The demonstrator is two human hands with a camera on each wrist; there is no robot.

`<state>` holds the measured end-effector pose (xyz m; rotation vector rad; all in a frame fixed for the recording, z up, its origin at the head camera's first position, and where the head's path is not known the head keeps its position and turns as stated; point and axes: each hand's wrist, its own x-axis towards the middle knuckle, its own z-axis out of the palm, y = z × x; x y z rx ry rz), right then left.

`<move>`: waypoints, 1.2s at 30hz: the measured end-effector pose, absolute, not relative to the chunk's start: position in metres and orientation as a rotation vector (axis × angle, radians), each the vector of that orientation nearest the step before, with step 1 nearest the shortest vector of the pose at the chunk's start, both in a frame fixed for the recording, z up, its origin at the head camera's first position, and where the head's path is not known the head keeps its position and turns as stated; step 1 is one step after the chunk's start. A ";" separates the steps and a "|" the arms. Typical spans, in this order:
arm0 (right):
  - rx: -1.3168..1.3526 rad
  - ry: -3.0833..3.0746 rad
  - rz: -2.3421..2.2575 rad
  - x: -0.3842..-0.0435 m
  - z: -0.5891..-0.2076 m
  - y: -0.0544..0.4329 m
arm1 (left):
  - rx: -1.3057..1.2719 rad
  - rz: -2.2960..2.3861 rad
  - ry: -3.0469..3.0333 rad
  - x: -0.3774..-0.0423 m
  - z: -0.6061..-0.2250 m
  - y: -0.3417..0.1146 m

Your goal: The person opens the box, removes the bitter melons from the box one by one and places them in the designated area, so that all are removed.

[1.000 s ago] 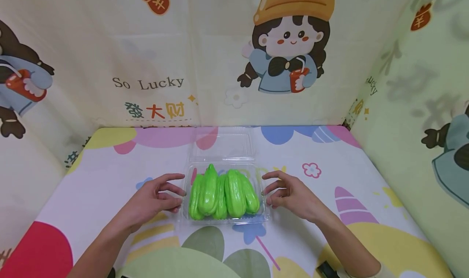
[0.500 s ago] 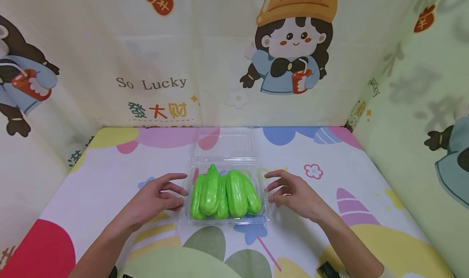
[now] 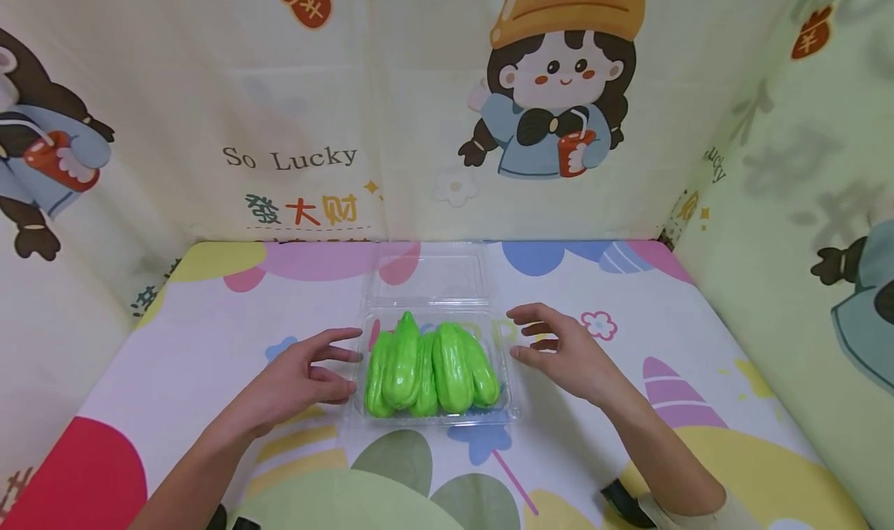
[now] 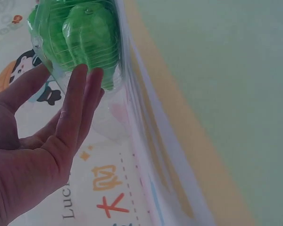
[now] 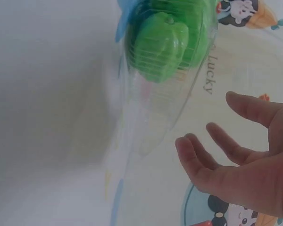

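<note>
Legibly "So Lucky" backdrop (image 3: pixel 412 103), green vegetables (image 3: pixel 427 375)

The clamshell box (image 3: pixel 507 415) looks like thin, clear, shiny plastic, with fine ribs along its side walls. The green gourds (image 3: pixel 452 367) have a glossy, plastic-like skin. The worktop (image 3: pixel 307 305) wears a smooth printed covering; the backdrop (image 3: pixel 412 88) looks like matt, lightly creased cloth.

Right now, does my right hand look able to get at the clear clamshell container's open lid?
Probably yes. Your right hand is beside the clear clamshell container, and nothing visible blocks its way to the lid at the far side.
</note>
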<state>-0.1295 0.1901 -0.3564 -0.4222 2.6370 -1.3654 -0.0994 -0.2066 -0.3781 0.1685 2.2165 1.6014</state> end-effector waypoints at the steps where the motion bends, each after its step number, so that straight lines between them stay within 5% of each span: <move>1: -0.426 2.639 -1.373 -0.130 -0.355 0.189 | 0.173 1.585 2.224 -0.100 -0.378 -0.206; 36: -0.645 2.439 -1.312 -0.119 -0.356 0.130 | 0.205 1.613 2.093 -0.107 -0.374 -0.204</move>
